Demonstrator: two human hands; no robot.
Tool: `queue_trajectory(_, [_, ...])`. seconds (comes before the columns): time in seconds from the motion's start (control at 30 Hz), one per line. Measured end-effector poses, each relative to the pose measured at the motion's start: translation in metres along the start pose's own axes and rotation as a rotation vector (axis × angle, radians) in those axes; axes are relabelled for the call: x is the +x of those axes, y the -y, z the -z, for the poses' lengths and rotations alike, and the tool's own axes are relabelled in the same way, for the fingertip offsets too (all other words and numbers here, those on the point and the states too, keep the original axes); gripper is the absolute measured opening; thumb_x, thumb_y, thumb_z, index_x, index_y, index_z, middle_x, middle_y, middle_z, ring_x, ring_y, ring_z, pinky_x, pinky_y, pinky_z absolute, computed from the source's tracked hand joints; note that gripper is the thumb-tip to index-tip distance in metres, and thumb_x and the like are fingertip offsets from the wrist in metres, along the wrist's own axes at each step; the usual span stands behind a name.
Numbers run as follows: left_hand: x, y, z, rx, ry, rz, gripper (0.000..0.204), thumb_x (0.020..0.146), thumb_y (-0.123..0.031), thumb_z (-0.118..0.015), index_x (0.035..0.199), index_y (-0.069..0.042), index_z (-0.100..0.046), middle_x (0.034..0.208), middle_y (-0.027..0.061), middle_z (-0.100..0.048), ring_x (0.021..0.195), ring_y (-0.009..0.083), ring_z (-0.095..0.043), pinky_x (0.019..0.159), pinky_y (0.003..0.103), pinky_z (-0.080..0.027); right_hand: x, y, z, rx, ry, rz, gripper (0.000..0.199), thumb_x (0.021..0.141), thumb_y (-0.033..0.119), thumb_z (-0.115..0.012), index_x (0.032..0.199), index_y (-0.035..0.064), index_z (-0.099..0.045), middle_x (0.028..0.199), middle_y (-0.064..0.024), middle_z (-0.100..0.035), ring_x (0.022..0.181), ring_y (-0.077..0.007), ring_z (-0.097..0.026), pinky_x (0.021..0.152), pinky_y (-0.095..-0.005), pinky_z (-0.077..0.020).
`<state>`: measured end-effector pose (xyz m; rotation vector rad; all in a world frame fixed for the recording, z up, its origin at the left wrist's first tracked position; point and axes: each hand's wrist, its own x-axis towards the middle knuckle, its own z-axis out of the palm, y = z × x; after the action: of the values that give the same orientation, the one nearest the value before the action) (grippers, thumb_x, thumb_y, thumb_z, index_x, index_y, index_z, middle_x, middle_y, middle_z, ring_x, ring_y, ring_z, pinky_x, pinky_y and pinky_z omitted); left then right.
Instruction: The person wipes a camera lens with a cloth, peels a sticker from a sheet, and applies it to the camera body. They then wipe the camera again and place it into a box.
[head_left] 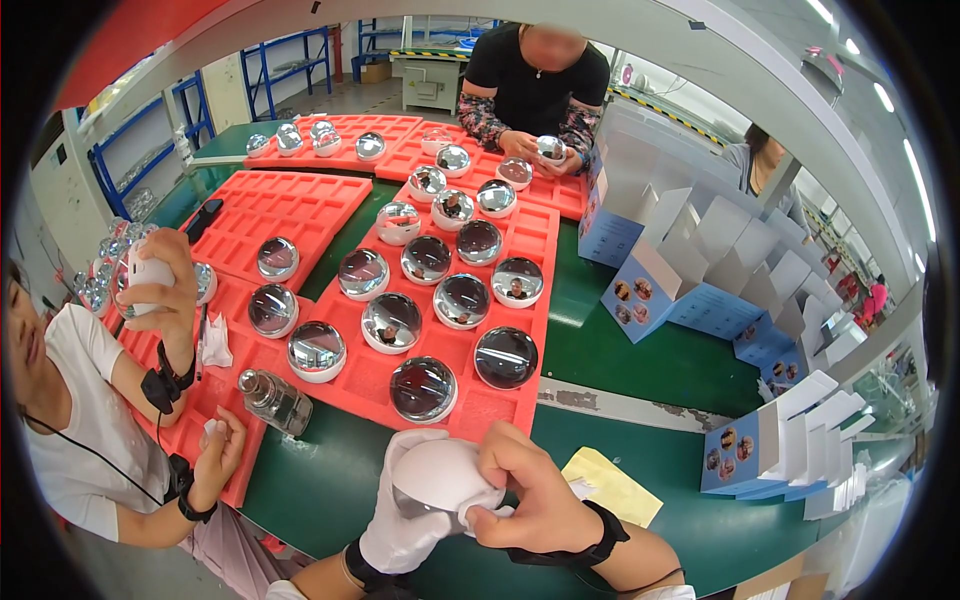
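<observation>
My left hand [393, 532], in a white glove, cups a round ball-like piece [437, 470] with its white side up and a shiny, clear-looking part below. My bare right hand [540, 497], with a black wrist strap, is closed in a pinch at the piece's right edge. Something whitish shows between its fingers; whether it is cloth or glove I cannot make out. Just beyond my hands, several mirrored balls on white bases [423, 390] sit in a red compartment tray [480, 410]. A yellow paper sheet [615, 487] lies beside my right wrist.
A glass bottle [275, 402] stands left of my hands on the green table [340, 480]. At left, a person [90, 400] holds up a similar ball; another person [540, 85] handles one across the table. Blue and white boxes [640, 290] stand at right, with folded cartons [775, 440] nearer.
</observation>
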<state>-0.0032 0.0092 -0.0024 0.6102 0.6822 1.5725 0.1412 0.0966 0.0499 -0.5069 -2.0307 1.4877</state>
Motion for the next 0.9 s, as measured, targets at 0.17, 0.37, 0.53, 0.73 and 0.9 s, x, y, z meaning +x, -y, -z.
queue_trajectory(0.17, [-0.002, -0.001, -0.004, 0.205, -0.025, -0.073, 0.084, 0.064, -0.028, -0.078, 0.128, -0.007, -0.028, 0.116, 0.0168, -0.050, 0.103, 0.0316, -0.059, 0.087, 0.045, -0.053, -0.001, -0.005, -0.002, 0.028, 0.003, 0.021, 0.033, 0.064, 0.007, -0.067, 0.077, 0.0061, -0.036, 0.084, -0.0053, -0.034, 0.074, -0.0165, -0.034, 0.064, -0.0269, -0.0299])
queue_trajectory(0.37, [-0.001, -0.008, -0.007, 0.038, -0.039, -0.001, 0.084, 0.063, -0.029, -0.078, 0.127, -0.008, -0.028, 0.118, 0.0157, -0.050, 0.105, 0.0312, -0.058, 0.088, 0.045, -0.053, -0.001, -0.005, -0.002, 0.010, 0.019, 0.014, 0.033, 0.063, 0.006, -0.067, 0.076, 0.0060, -0.037, 0.084, -0.0061, -0.034, 0.075, -0.0175, -0.034, 0.066, -0.0273, -0.0304])
queue_trajectory(0.53, [-0.002, -0.009, 0.000, -0.074, 0.056, 0.004, 0.082, 0.068, -0.020, -0.080, 0.131, -0.006, -0.030, 0.124, 0.0153, -0.050, 0.112, 0.0240, -0.054, 0.094, 0.038, -0.047, -0.001, -0.005, -0.001, 0.034, 0.032, 0.041, 0.032, 0.063, 0.006, -0.067, 0.076, 0.0060, -0.037, 0.084, -0.0062, -0.034, 0.075, -0.0181, -0.035, 0.066, -0.0277, -0.0306])
queue_trajectory(0.73, [0.001, -0.004, 0.000, -0.013, 0.045, -0.005, 0.080, 0.067, -0.014, -0.080, 0.130, -0.007, -0.031, 0.124, 0.0151, -0.050, 0.112, 0.0243, -0.054, 0.094, 0.038, -0.047, 0.001, -0.001, 0.000, -0.019, -0.013, -0.002, 0.036, 0.062, 0.010, -0.069, 0.074, 0.0066, -0.035, 0.081, -0.0048, -0.033, 0.073, -0.0174, -0.033, 0.064, -0.0271, -0.0292])
queue_trajectory(0.9, [0.001, -0.005, -0.004, 0.053, -0.005, -0.018, 0.079, 0.066, -0.010, -0.080, 0.129, -0.007, -0.031, 0.124, 0.0152, -0.049, 0.112, 0.0246, -0.054, 0.094, 0.038, -0.048, 0.003, -0.006, -0.003, -0.021, -0.056, -0.044, 0.041, 0.062, 0.014, -0.071, 0.072, 0.0074, -0.032, 0.079, -0.0034, -0.031, 0.071, -0.0154, -0.031, 0.063, -0.0257, -0.0278])
